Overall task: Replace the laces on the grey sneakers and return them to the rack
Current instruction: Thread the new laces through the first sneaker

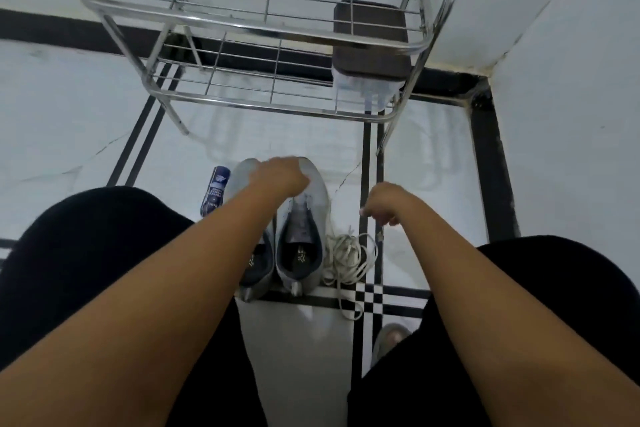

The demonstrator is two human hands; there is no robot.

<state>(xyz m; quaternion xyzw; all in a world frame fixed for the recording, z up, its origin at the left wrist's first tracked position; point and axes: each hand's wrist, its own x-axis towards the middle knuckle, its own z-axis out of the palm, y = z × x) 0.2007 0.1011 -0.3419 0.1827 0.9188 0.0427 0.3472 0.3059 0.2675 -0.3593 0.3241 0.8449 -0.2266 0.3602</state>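
Left hand over laceless grey sneakers, side by side

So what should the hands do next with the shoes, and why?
Probably the right hand should drop to the loose white laces and pick up an end. The grey sneakers stand unlaced on the floor, the left hand already rests on their toes, and the laces lie just beside the right shoe.

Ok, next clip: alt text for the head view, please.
Seen from above, a person's left hand rests on the toes of two grey sneakers standing side by side on a tiled floor, while the right hand hovers above loose white laces beside them. A spray can lies left of the sneakers, before a metal rack.
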